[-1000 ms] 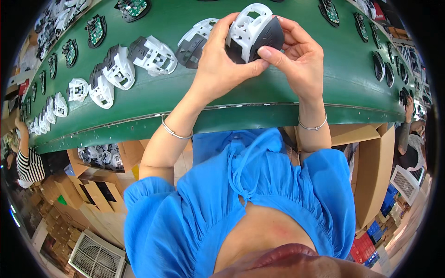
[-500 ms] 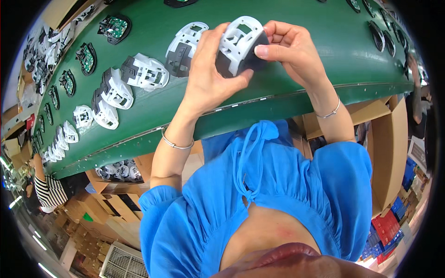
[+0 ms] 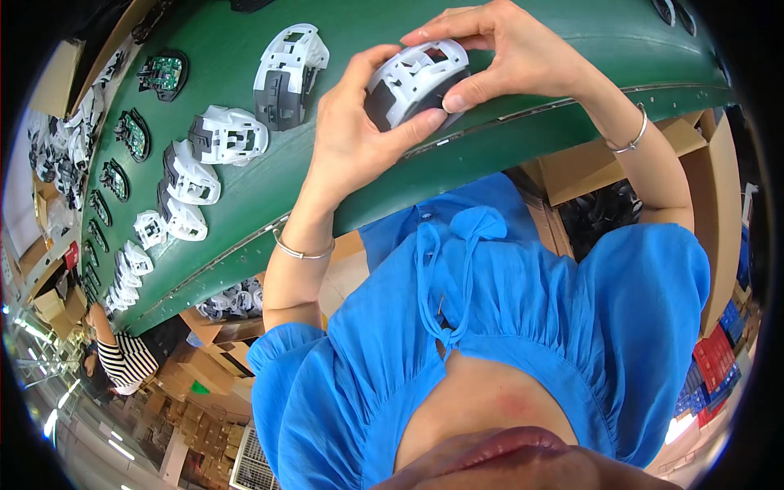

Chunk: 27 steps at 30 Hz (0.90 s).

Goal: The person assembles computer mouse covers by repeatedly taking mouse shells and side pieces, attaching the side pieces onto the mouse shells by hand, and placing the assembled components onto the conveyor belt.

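Between both hands I hold a white and dark grey computer mouse shell (image 3: 415, 80), tilted above the green work surface (image 3: 392, 28). My left hand (image 3: 353, 122) grips its left side, thumb along the lower edge. On the other side my right hand (image 3: 510, 57) pinches it, fingers over the top edge and thumb on the dark side. Left of my left hand lies a similar mouse shell (image 3: 286, 77), its white frame upward. Farther left rest another mouse shell (image 3: 229, 135) and several more in a row.
Along the far left edge runs a line of dark mouse bases with green circuit boards (image 3: 163, 75). A heap of shells (image 3: 69, 151) sits beyond it. Below the near edge stand open cardboard boxes (image 3: 710, 212). At far left is a co-worker's striped sleeve (image 3: 129, 359).
My right hand has turned, with its fingers now reaching over the shell's top edge. The held shell is slightly lower and tilted differently. The whole view has shifted.
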Motion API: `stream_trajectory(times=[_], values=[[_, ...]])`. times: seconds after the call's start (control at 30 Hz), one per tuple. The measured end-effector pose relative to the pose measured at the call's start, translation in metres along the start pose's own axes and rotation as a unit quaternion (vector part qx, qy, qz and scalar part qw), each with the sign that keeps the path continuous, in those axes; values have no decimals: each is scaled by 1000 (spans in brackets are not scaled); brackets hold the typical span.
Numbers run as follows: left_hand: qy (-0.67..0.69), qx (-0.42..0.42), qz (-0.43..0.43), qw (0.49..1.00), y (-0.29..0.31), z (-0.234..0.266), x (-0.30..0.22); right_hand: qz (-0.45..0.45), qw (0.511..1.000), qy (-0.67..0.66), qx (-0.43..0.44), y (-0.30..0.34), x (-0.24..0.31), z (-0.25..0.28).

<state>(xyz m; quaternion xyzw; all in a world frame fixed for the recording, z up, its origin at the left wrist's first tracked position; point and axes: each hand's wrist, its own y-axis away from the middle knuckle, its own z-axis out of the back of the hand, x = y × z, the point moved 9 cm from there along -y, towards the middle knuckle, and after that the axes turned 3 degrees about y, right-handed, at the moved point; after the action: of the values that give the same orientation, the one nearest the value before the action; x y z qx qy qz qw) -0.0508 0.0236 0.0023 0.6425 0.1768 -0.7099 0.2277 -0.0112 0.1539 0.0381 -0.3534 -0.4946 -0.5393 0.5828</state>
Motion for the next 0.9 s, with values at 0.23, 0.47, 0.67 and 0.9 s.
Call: stream_trajectory(times=[0.23,0.47,0.67,0.9], values=[[-43,4,-14,999,0,5,-1,-62,998,-5,17,-11,-10,-4],[-202,-15,40,978,5,31,-12,-107,992,-55,-32,-1,-36,14],[-42,32,206,977,-7,32,-7,44,962,268,-23,-16,17,-2],[-160,169,137,963,-19,23,-22,-1,960,276,50,-24,1,-9]])
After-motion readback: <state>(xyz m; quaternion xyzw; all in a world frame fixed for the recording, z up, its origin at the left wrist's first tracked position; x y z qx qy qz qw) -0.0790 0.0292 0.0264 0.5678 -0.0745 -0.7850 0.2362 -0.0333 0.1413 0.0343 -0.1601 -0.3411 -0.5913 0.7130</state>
